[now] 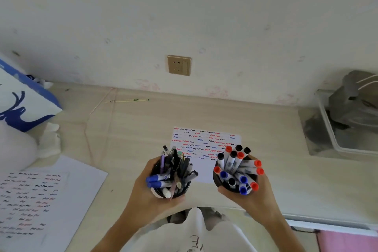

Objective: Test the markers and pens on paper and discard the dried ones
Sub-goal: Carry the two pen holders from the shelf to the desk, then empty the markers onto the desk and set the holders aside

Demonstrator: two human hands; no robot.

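Your left hand (143, 186) curls its fingers round a black cup of pens (173, 172); your right hand (253, 194) grips a cup of markers (238, 170), both above the tabletop (133, 133) before the scribbled paper (204, 143).

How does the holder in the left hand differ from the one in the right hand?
The left holder carries mostly thin dark pens plus two blue-capped markers; the right holder carries only thick markers with red, blue and black caps. Both are dark cups, each gripped by one hand above the desk.

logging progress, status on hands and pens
Left hand grips pen cup. Right hand grips marker cup. Scribbled test paper behind on desk. Nothing in the way.
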